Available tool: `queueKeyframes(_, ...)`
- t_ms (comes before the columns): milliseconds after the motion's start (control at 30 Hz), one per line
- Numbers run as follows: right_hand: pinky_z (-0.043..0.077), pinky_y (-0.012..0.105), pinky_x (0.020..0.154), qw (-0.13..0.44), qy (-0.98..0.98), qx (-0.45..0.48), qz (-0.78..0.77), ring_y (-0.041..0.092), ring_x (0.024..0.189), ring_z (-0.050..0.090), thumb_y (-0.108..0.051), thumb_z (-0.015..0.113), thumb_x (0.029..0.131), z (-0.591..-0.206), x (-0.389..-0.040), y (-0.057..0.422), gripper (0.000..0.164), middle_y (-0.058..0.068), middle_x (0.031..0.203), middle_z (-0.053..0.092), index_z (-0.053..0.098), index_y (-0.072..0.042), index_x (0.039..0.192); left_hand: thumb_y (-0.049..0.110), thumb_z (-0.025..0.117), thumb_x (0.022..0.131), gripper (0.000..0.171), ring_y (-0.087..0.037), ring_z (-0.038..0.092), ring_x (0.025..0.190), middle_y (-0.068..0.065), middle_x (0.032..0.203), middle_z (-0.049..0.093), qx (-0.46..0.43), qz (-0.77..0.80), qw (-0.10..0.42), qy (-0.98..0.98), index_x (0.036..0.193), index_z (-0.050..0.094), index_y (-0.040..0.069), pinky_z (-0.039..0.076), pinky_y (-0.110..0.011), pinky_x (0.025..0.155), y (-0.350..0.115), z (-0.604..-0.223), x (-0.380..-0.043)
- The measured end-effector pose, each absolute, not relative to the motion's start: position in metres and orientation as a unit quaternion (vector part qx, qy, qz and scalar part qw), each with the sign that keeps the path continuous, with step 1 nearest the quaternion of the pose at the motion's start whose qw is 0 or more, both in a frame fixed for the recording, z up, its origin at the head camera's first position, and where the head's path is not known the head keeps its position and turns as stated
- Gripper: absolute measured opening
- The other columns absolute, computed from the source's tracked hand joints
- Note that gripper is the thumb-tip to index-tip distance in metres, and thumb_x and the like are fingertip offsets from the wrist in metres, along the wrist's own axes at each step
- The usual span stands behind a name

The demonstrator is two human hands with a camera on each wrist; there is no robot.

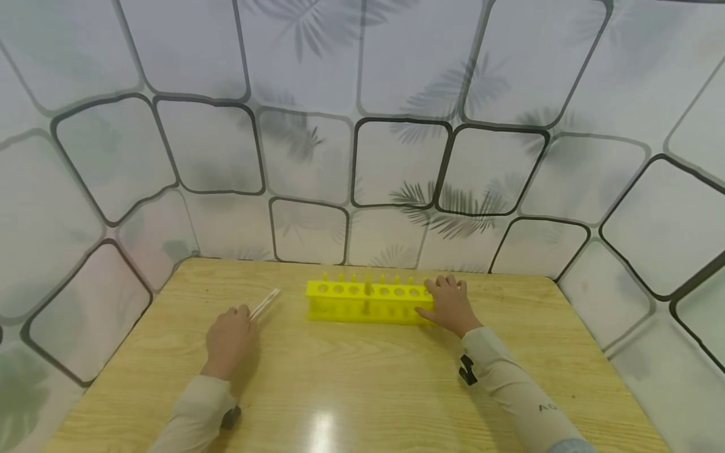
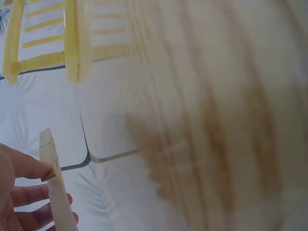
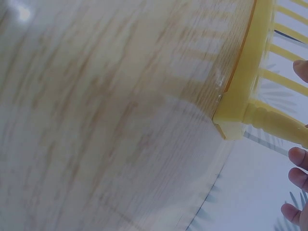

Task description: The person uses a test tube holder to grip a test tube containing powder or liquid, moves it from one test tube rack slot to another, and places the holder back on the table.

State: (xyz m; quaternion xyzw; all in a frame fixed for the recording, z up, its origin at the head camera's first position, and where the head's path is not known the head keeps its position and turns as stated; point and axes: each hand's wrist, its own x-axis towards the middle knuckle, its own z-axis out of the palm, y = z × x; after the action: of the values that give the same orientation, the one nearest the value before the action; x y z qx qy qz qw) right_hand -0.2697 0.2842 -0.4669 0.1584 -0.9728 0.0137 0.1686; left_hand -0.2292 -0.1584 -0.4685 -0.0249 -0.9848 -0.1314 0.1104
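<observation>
A yellow test tube rack (image 1: 340,308) stands on the wooden table, with round holes along its top and a row of pegs behind them. One slim, darker upright piece (image 1: 368,289), like a test tube, shows at a middle hole. My right hand (image 1: 450,305) grips the rack's right end, thumb at the front and fingers over the top. To the left of the rack, my left hand (image 1: 229,336) holds a pale wooden test tube clamp (image 2: 60,202) between thumb and fingers. Its narrow far end points toward the rack, apart from it.
The wooden tabletop (image 1: 340,390) spreads in front of the rack and to both sides. Behind it rises a pale curtain-like wall (image 1: 311,157) with dark rounded outlines and leaf prints, which also closes in the left and right sides.
</observation>
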Motion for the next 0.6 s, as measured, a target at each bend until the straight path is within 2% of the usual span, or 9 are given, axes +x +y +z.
queueKeyframes(133, 0.03, 0.048, 0.074, 0.168, -0.973, 0.158, 0.01, 0.03, 0.088, 0.043, -0.051, 0.073, 0.074, -0.468, -0.27, 0.284, 0.056, 0.009, 0.09, 0.052, 0.058, -0.012, 0.111, 0.017, 0.054, 0.09, 0.021, -0.023, 0.049, 0.056, -0.014, 0.071, 0.054, -0.017, -0.131, 0.074, -0.988, 0.091, 0.056, -0.005, 0.04, -0.032, 0.046, -0.161, -0.468, -0.226)
queueKeyframes(600, 0.031, 0.05, 0.075, 0.168, -0.974, 0.154, 0.015, 0.031, 0.09, 0.044, -0.049, 0.074, 0.073, -0.468, -0.27, 0.284, 0.056, 0.009, 0.09, 0.053, 0.058, -0.011, 0.111, 0.015, 0.057, 0.089, 0.02, -0.019, 0.046, 0.051, -0.01, 0.064, 0.05, -0.024, -0.13, 0.038, -0.99, 0.085, 0.058, -0.005, 0.038, -0.026, 0.043, -0.165, -0.461, -0.217)
